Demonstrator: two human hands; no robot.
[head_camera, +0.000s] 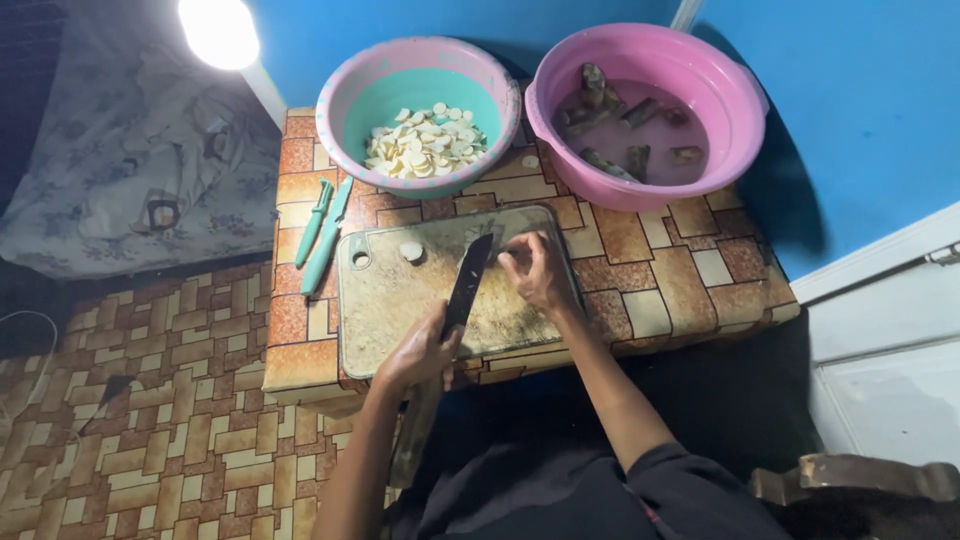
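Farthest left of the fingers, two slim teal plastic-handled tools lie side by side on the low table covered in orange-brown tile-patterned vinyl, just beside the edge of the worn, scratched rectangular cutting board. On that board, up and left of the fingers, sits one small round pale slice.

The left hand has its fingers wrapped tight around the handle of a long dark-bladed knife; the blade runs up and away from them across the board, its tip near the board's far edge.

Just right of the blade, the right hand rests on the board with its fingers pinched together close to the steel. Whether they clamp a small piece cannot be told.

Beyond the fingers, at the table's far edge, stands a round plastic bowl, pink outside and teal inside, holding a heap of pale sliced pieces. To its right, touching or nearly so, a larger pink plastic basin holds dark brown unpeeled chunks in water.
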